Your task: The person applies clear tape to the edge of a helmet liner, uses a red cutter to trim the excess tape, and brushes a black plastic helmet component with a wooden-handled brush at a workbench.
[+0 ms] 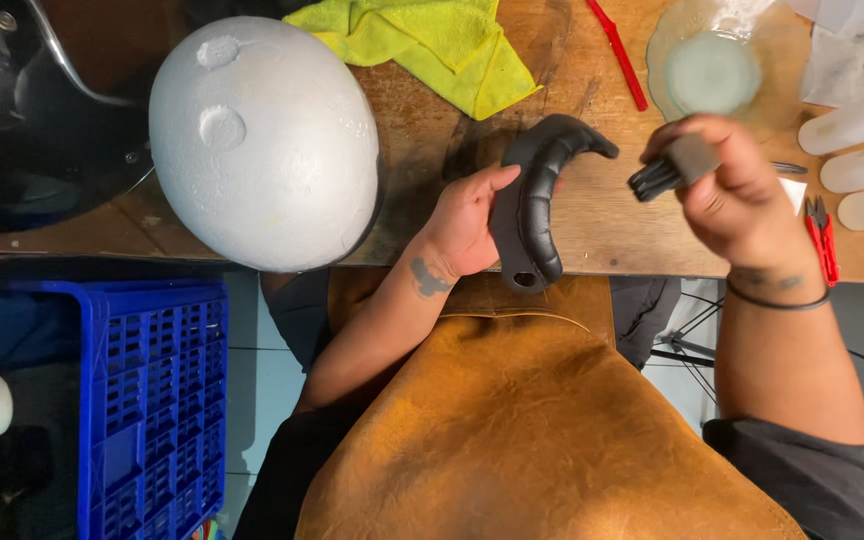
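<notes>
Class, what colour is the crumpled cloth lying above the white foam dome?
Yellow crumpled cloth, clearest in the head view.

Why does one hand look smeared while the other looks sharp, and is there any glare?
Head view: the right hand with its small black piece is motion-blurred; the left hand gripping the curved black pad is crisp; a bright glare ring sits on the glossy black helmet.

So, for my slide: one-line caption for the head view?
Left hand holds curved black pad; right hand grips dark brush.
</notes>
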